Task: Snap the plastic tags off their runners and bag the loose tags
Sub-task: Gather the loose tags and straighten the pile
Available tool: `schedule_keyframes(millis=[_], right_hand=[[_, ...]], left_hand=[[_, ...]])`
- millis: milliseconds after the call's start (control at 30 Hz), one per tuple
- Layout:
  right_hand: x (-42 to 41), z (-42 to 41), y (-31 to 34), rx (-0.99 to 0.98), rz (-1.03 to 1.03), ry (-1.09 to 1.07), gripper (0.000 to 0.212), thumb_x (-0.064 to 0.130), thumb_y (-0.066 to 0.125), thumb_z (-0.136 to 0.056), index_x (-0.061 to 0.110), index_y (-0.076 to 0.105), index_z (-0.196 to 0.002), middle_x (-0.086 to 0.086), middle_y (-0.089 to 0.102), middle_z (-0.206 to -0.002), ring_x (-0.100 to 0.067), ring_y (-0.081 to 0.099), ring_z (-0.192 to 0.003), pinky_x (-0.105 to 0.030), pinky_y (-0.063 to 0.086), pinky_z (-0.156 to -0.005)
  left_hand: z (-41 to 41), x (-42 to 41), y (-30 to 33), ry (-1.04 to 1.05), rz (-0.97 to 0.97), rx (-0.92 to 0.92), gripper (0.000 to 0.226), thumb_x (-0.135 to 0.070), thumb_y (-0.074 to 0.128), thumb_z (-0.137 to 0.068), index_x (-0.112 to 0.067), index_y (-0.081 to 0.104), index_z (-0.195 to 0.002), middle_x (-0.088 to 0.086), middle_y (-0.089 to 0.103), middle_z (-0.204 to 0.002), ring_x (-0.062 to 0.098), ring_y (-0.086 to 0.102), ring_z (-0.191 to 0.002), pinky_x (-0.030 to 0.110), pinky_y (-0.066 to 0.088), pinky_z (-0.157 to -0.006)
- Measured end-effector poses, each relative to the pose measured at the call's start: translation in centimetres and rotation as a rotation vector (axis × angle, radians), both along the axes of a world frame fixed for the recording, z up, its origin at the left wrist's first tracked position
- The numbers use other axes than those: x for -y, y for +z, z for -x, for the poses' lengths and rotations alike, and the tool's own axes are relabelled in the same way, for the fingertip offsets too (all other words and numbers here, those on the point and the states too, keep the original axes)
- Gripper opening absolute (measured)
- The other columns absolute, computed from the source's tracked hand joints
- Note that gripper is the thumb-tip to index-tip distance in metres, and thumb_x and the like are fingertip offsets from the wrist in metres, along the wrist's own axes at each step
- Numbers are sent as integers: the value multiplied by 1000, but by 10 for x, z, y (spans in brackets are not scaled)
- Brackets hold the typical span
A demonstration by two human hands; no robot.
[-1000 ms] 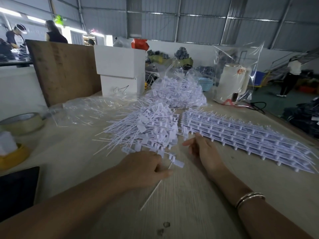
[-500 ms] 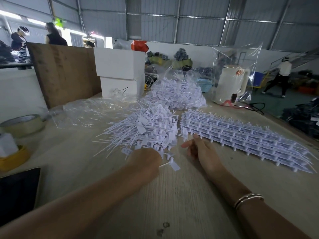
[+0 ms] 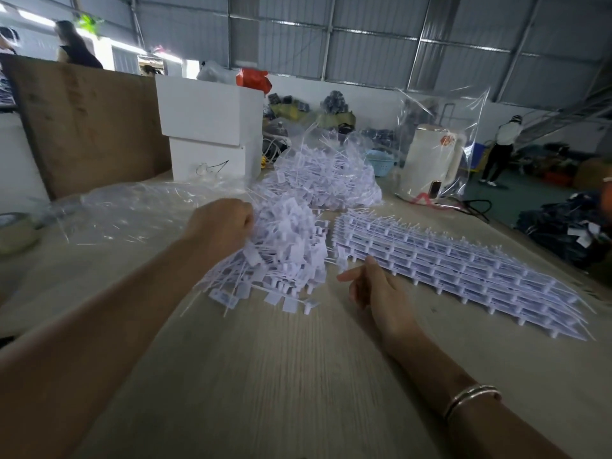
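Loose tags (image 3: pixel 284 246) lie in one heap at the middle of the table (image 3: pixel 298 376), directly ahead of the person and between the two hands. The heap's thin tails point mostly toward the near left, the flat heads toward the right. The left hand (image 3: pixel 222 223) is on the heap's far-left edge, fingers curled into it and gripping a bunch of the tags; whether the bunch is lifted clear of the table cannot be told. The right hand (image 3: pixel 374 289) rests on the table just beside the heap's right edge, fingers relaxed and partly spread, holding nothing.

Judgement: the coming move turns on the clear bag (image 3: pixel 132 210), which lies flat on the table to the left of the heap, just beyond the left hand. The left hand is the nearer one to both the bunch and the bag, so the carry would run leftward.

Count: one heap of loose tags in hand; one second mound of tags (image 3: pixel 328 180) behind it, seemingly bagged; one stack of runner sheets (image 3: pixel 457 270), tags not yet snapped off, its long axis running from the heap away to the near right. Individual tags are too many and too tangled to count.

Further out: one white box stack (image 3: pixel 212 127), one kettle (image 3: pixel 430 160) inside clear plastic, one tape roll (image 3: pixel 16 230) at the left edge.
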State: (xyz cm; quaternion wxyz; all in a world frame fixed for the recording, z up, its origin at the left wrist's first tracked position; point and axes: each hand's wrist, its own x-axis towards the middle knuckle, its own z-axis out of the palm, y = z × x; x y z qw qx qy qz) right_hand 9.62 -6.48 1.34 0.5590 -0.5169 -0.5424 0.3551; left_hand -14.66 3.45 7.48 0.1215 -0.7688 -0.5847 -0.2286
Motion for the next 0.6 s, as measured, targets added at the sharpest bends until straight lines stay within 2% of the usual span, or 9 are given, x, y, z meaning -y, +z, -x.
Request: schedule_keyframes(millis=[67,133,267,333,467,533,600], right_hand=[[-1,0,0,1,3,10,57,41,26,-101,11,71,-82,3,55,-56,-4,46,-49,-12,38,-48],[-1,1,-1,1,6,13,57,41,26,-101,10,71,-83,2,55,-57,-4,46,-49,-13,38,-48],[0,0,0,8,0,5,56,40,28,-101,11,72,-81,3,55,-57,-3,47,-48,-12,37,-48],[1,1,1,41,-7,-15,54,39,30,-100,12,71,-80,2,55,-57,-4,47,-48,-13,38,-48],[-2,1,-3,207,-5,-149,43,32,36,-100,17,70,-78,6,56,-58,-1,48,-48,-16,39,-51],[-9,-3,-2,376,-26,-237,31,24,43,-98,16,69,-86,8,59,-68,-4,55,-61,-23,41,-59],[-15,-16,4,534,-70,-294,21,18,48,-94,14,68,-92,2,64,-86,-15,59,-79,-29,45,-67]], left_hand=[[-3,-7,-15,3,43,132,13,-18,55,-88,-18,67,-86,4,68,-85,22,60,-77,34,50,-69],[-4,-9,-18,-2,5,247,11,-16,59,-85,-17,69,-81,5,69,-81,23,60,-73,36,52,-71],[-10,6,-12,-94,-184,317,11,-16,58,-85,-17,69,-87,2,65,-83,17,52,-71,33,47,-67],[-22,28,-13,-184,-201,347,11,-17,57,-85,-20,66,-90,-1,62,-81,17,54,-70,32,48,-66],[-64,77,-33,-338,-89,211,10,-24,51,-86,-26,60,-88,-10,59,-80,13,55,-74,29,45,-62],[-86,92,-45,-399,-15,107,12,-25,48,-87,-24,59,-92,-6,61,-86,16,56,-81,31,46,-66],[-103,97,-53,-443,40,41,16,-26,44,-88,-23,59,-94,-4,61,-91,17,56,-86,32,47,-71]])
